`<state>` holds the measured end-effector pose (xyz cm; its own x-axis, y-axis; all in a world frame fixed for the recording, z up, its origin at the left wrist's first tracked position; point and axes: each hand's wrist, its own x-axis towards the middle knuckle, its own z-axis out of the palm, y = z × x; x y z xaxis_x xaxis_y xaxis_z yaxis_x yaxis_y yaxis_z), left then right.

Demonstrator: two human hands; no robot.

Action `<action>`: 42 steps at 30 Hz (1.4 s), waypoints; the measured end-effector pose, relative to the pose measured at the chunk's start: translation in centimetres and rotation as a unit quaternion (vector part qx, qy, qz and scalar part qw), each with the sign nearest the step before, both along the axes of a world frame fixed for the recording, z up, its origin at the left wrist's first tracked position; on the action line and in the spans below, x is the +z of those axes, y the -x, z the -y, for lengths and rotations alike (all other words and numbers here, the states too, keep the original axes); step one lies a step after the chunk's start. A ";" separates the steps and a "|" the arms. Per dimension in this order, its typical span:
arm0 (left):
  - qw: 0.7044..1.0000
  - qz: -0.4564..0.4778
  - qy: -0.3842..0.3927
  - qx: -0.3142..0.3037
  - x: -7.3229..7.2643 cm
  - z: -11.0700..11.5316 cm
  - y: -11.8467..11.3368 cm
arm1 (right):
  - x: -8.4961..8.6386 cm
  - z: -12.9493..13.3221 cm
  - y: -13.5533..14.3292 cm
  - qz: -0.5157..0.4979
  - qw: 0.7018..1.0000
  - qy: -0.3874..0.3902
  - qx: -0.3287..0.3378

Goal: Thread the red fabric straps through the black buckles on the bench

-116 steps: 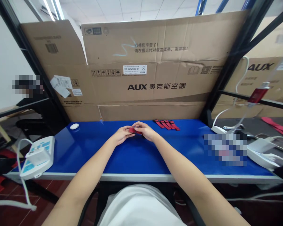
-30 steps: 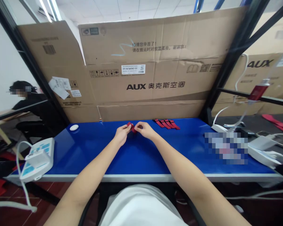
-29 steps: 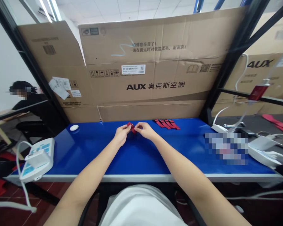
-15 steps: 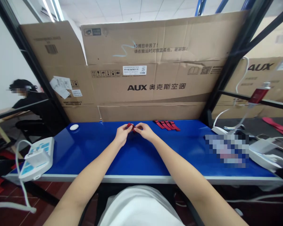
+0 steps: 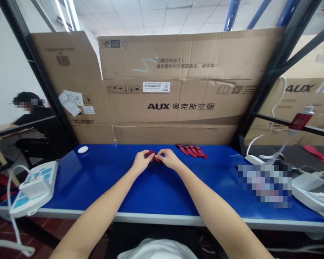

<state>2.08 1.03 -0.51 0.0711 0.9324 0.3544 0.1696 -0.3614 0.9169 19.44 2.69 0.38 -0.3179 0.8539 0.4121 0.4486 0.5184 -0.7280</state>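
Between my two hands, above the middle of the blue table, is a small red strap with dark parts. My left hand pinches its left end between thumb and fingers. The fingertips of my right hand close on the strap from the right, close to the left fingertips. Several red straps with black ends lie side by side at the back of the table, to the right of my hands. Finer details of the held strap are too small to make out.
A white power strip with a plug and cable lies at the left edge. At the back left is a white round object. Cardboard stands behind the table. Cables, a blurred-out item and a charger lie right. A person sits far left.
The view has tilted up slightly, so the table sits lower in the picture. The red strap is turned and shows more between my fingertips; both hands still hold it.
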 end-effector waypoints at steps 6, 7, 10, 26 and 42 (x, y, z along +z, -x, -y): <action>0.999 0.038 -0.007 -0.008 0.8 0.1 0.2 | 0.2 0.2 0.1 -0.052 0.998 -0.041 -0.005; 0.998 0.060 0.005 -0.014 0.9 0.3 0.1 | 0.2 0.3 0.2 -0.059 0.997 -0.056 0.004; 0.990 0.124 0.056 -0.039 1.3 0.7 -0.1 | 0.2 0.9 0.8 -0.052 0.995 -0.075 0.031; 0.971 -0.225 0.005 0.074 0.2 -1.5 2.9 | -1.3 -1.5 -1.3 0.143 0.982 -0.111 -0.061; 0.848 -0.478 -0.213 -0.083 -0.6 -1.3 2.2 | -2.1 -1.7 -2.0 0.253 0.963 -0.016 -0.096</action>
